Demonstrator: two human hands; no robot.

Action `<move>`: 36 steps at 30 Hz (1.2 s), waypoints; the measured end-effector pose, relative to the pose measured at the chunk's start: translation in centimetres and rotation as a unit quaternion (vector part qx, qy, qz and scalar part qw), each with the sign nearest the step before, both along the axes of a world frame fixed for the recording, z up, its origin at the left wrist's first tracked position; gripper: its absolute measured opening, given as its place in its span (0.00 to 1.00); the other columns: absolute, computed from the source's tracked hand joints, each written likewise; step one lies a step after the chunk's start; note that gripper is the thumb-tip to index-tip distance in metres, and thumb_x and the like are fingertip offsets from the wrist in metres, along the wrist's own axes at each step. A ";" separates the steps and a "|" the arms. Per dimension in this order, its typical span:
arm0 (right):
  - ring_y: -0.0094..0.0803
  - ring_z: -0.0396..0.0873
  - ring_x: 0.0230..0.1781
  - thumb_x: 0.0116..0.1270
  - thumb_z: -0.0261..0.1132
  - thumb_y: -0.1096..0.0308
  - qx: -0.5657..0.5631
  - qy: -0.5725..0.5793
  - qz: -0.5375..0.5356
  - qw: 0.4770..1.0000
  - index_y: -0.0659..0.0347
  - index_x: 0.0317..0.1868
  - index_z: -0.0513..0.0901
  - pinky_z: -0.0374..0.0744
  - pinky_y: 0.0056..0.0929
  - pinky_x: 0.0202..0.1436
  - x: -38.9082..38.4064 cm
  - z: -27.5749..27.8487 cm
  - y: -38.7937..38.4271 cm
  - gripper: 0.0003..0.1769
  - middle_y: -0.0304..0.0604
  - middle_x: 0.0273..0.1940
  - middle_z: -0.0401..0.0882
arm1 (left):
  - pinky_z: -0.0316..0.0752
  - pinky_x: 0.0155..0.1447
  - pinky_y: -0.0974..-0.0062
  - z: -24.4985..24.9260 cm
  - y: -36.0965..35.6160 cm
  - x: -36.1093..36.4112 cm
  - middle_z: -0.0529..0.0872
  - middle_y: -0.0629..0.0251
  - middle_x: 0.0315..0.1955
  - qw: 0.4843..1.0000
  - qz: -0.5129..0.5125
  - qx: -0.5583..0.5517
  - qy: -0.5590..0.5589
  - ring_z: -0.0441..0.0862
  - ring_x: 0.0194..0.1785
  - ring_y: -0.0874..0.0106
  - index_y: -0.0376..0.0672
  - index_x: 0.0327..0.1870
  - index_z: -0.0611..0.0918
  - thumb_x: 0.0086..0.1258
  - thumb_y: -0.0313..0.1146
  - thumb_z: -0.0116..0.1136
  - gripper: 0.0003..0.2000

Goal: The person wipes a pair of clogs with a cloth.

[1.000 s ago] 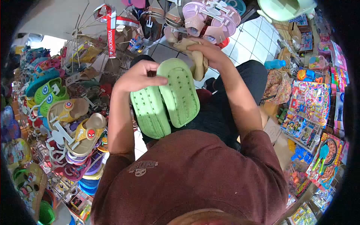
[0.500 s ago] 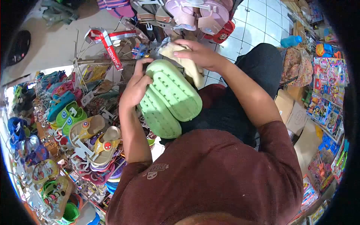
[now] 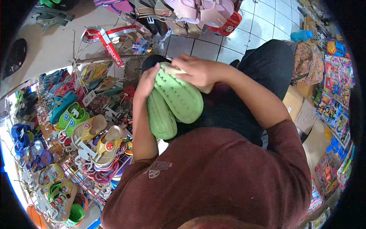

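A pair of light green sandals [image 3: 183, 100] rests over my lap with the dotted soles turned up. My left hand [image 3: 147, 81] grips the pair along its left edge near the far end; some of the fingers are hidden behind it. Bunched in my right hand [image 3: 196, 71] is a cream cloth [image 3: 172, 69], pressed on the far end of the upper sole. One fold of the cloth hangs below my right palm, beside the sandal.
Racks of colourful sandals [image 3: 89, 129] stand close on my left. More pink sandals [image 3: 217, 15] hang ahead, above the tiled floor [image 3: 263, 19]. A red and white strap [image 3: 108, 45] hangs at the upper left. Toy packs [image 3: 337, 84] and cardboard boxes [image 3: 305, 116] are on my right.
My right hand has brought the cloth down from beyond the sandals onto the upper sole. The sandals have turned slightly, and my left hand has shifted a little along their edge.
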State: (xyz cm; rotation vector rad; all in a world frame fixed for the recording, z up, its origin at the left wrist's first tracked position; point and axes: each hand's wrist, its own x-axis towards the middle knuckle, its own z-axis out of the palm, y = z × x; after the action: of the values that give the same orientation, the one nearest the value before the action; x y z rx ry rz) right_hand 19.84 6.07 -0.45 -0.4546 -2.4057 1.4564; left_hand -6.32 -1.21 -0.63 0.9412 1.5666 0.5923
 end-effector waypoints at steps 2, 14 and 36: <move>0.53 0.77 0.58 0.74 0.62 0.59 -0.040 0.032 0.100 0.994 0.58 0.60 0.75 0.74 0.46 0.61 1.6 1.6 1.1 0.19 0.52 0.56 0.77 | 0.76 0.54 0.76 0.7 0.2 0.5 0.90 0.64 0.42 0.999 0.011 -0.008 -0.042 0.84 0.44 0.77 0.35 0.56 0.86 0.82 0.53 0.51 0.26; 0.41 0.80 0.57 0.74 0.65 0.63 -0.098 0.109 -0.035 0.989 0.61 0.60 0.76 0.76 0.39 0.60 -2.5 -1.6 1.4 0.19 0.50 0.54 0.81 | 0.77 0.53 0.76 0.3 -0.8 0.3 0.89 0.66 0.45 0.993 -0.010 0.086 -0.083 0.83 0.45 0.78 0.34 0.59 0.83 0.84 0.47 0.51 0.22; 0.34 0.79 0.56 0.69 0.70 0.56 -0.205 -0.109 0.101 0.967 0.57 0.61 0.81 0.74 0.38 0.60 1.7 3.3 3.0 0.24 0.45 0.54 0.83 | 0.76 0.51 0.76 0.6 -1.3 -0.5 0.88 0.67 0.41 0.998 0.006 0.058 -0.036 0.82 0.43 0.78 0.36 0.54 0.85 0.84 0.50 0.49 0.23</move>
State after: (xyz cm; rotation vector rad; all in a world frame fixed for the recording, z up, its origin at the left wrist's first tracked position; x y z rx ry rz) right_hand 21.50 9.07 2.89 -0.4911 -2.3636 2.1134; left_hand -6.80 -2.48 -0.02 0.9862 1.4865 0.7241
